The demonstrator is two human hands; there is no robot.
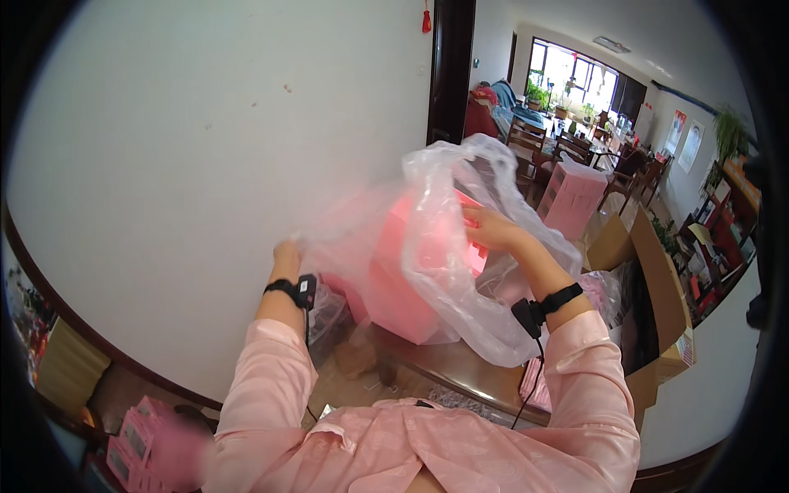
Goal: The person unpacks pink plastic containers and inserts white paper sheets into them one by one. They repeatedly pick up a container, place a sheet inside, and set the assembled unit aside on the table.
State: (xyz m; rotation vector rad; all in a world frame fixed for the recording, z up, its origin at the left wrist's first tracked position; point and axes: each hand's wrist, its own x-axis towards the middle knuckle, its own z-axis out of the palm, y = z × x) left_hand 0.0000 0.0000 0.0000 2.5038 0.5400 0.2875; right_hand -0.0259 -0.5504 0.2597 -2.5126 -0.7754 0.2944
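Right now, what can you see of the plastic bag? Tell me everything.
The plastic bag is large, translucent, whitish and crinkled, apparently thin film. Loose and billowing, it lies around and partly over a pink box above a glossy brown surface. The left hand seems to grip its stretched, blurred left side; the right hand is at its bunched opening, against the box.

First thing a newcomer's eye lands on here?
Probably the clear plastic bag mid-picture, around a pink boxy item, with the right hand at the item. Next, the pink drawer-like unit farther back to the right, and the open cardboard box at right.
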